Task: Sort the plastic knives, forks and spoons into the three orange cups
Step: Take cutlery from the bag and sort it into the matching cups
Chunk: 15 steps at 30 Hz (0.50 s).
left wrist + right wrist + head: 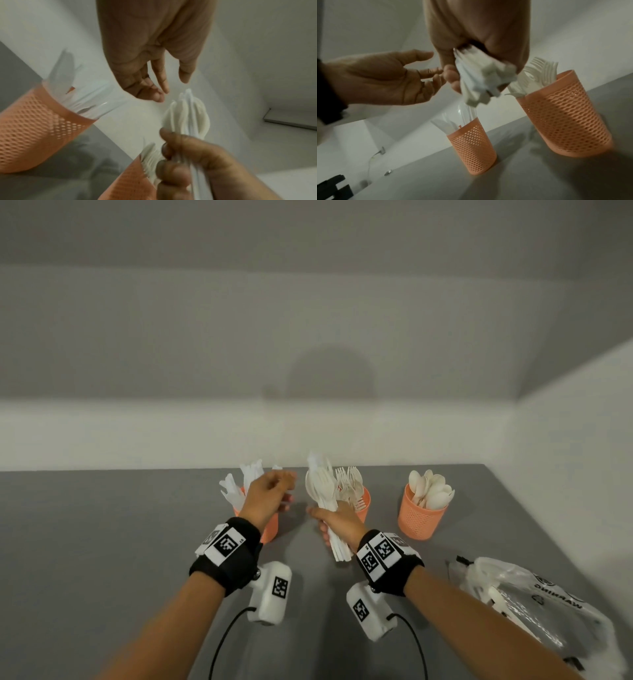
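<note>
Three orange mesh cups stand in a row on the grey table (102, 542). The left cup (270, 529) holds knives (236, 487), the middle cup (363, 505) forks (351, 481), the right cup (421, 517) spoons (431, 491). My right hand (337, 523) grips a bundle of white cutlery (323, 494) upright, between the left and middle cups. My left hand (270, 498) hovers over the left cup with fingers relaxed and empty, its fingertips (162, 93) close to the bundle's top (188, 112). The bundle's handle ends (481, 82) stick out below my right fist.
A clear plastic bag (534, 601) with printed warning text and more cutlery lies at the table's right front. A white wall rises right behind the cups. Cables run from both wrist cameras toward me.
</note>
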Each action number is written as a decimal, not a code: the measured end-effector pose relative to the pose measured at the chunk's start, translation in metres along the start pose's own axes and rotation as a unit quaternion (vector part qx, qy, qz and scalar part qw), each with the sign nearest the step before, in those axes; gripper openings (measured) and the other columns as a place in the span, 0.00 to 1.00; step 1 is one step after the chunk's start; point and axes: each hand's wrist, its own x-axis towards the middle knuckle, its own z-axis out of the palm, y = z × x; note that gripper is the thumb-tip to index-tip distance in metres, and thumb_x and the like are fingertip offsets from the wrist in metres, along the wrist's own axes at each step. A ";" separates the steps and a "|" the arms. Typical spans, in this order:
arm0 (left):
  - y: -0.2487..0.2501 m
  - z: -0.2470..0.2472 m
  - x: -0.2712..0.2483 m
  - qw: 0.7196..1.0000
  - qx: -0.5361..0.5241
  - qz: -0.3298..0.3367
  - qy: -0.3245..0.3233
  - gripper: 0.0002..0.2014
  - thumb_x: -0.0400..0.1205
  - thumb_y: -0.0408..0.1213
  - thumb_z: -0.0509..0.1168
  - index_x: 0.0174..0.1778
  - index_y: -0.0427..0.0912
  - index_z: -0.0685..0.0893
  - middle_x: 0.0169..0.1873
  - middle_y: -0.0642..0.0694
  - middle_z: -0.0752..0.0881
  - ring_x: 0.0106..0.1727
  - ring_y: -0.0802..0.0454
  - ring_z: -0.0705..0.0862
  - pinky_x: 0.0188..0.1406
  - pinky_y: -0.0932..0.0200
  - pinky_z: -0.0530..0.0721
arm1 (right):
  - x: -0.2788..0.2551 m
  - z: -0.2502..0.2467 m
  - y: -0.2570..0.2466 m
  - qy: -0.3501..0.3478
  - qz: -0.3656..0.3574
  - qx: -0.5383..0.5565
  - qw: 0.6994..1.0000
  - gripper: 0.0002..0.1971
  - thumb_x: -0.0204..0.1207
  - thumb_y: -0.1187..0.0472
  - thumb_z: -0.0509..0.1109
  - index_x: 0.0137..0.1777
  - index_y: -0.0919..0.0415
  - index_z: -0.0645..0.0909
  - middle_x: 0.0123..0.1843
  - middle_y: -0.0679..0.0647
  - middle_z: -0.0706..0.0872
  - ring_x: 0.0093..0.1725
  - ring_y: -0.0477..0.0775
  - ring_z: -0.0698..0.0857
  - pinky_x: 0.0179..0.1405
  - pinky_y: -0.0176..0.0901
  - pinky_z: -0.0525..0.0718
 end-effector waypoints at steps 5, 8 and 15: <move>0.002 0.010 0.008 1.000 -0.017 0.000 0.016 0.09 0.82 0.40 0.64 0.51 0.38 0.82 0.34 0.47 0.80 0.28 0.54 0.76 0.20 0.69 0.74 | -0.005 0.007 0.004 -0.053 0.004 -0.054 0.997 0.06 0.78 0.61 0.68 0.40 0.56 0.75 0.24 0.53 0.77 0.14 0.42 0.72 0.15 0.33 0.72; -0.001 0.015 0.008 0.998 -0.049 -0.016 0.035 0.04 0.80 0.36 0.67 0.42 0.41 0.81 0.31 0.46 0.80 0.24 0.54 0.75 0.16 0.69 0.75 | -0.007 0.005 0.002 -0.070 0.025 -0.037 0.997 0.07 0.77 0.61 0.69 0.39 0.56 0.74 0.23 0.52 0.72 0.14 0.43 0.72 0.16 0.33 0.73; -0.007 0.012 0.010 0.995 -0.092 -0.033 0.036 0.08 0.83 0.32 0.62 0.38 0.40 0.82 0.34 0.44 0.83 0.33 0.53 0.79 0.28 0.68 0.80 | -0.019 -0.001 -0.007 -0.142 0.122 0.146 0.971 0.13 0.78 0.45 0.65 0.45 0.56 0.75 0.28 0.51 0.75 0.17 0.44 0.73 0.17 0.32 0.73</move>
